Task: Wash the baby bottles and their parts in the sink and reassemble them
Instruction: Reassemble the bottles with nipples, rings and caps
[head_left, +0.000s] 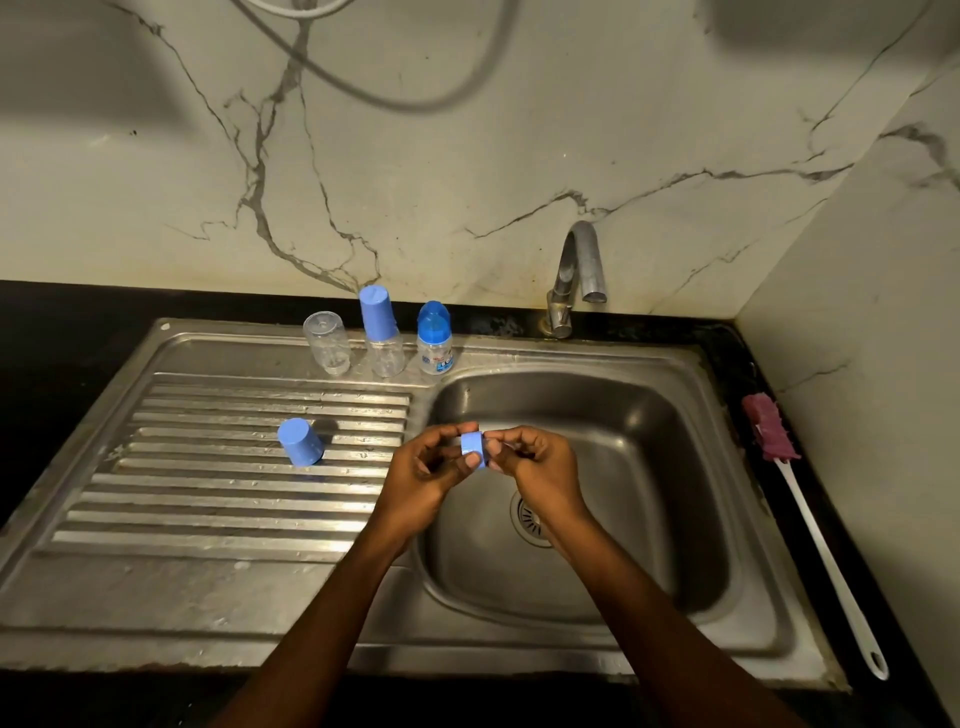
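Over the steel sink basin (649, 467) I hold a small blue screw ring (474, 451) between both hands. My left hand (431, 467) pinches its left side and my right hand (535, 462) pinches its right side. At the back of the sink stand a clear bottle body upside down (327, 343), a clear bottle with a blue cap on it (382, 332), and a labelled bottle with a blue dome lid (435, 338). A loose blue cap (300, 442) lies upside down on the ribbed drainboard (208, 493).
The tap (579, 275) arches over the basin's back edge, with no water running. A long white bottle brush with a pink head (800, 499) lies on the dark counter to the right. The drain (527, 517) shows below my right wrist.
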